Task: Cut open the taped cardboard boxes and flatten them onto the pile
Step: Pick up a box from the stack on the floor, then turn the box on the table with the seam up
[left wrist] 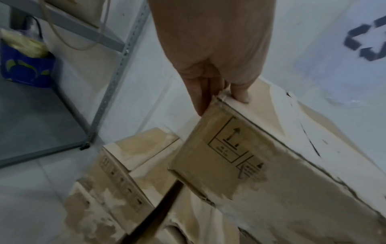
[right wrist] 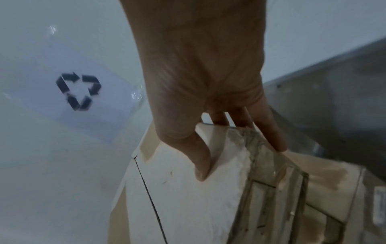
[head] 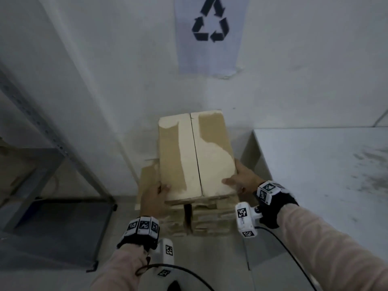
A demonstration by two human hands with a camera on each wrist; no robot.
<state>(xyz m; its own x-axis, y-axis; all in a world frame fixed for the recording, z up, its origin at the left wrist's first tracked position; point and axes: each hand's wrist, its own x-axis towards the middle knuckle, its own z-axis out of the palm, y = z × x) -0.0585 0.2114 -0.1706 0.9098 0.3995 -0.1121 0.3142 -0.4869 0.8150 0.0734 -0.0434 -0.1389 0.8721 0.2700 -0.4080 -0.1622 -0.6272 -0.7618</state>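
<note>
Left hand (head: pixel 154 199): at the near-left corner of the box (head: pixel 195 156); thumb on the top face, fingers (left wrist: pixel 198 97) down the left side, pinching the corner.
Right hand (head: pixel 241 178): at the near-right edge; thumb on top, fingers (right wrist: pixel 269 130) on the right side, clasping the box.
Box: held over the pile (head: pixel 199 217) of cardboard on the floor, between the metal shelf (head: pixel 52 164) at left and a grey surface (head: pixel 325 164) at right; top flaps meet along a dark centre seam, and whether tape spans it cannot be told.
Technique (judgement): keep both grips level and low, settle the box squarely on the pile, and free one hand only once it is steady.
Far: recycling sign (head: pixel 210 34) on the wall.
</note>
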